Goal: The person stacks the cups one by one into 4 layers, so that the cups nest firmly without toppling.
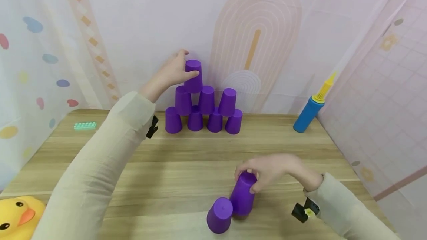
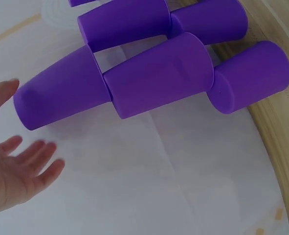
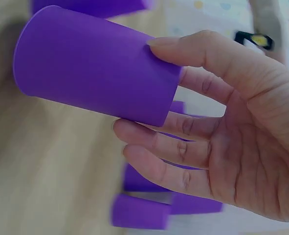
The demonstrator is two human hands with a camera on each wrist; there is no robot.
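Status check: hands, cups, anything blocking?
Left hand open beside top cup of pyramid. Right hand grips loose cup; spare cup beside it. Nothing blocking.

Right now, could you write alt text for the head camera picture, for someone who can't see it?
A person's left hand touches the top purple plastic cup of a cup pyramid at the back of a wooden table. Their right hand grips another upside-down purple cup near a third loose cup. A blue and yellow hand pump and a yellow rubber duck stand at the edges.
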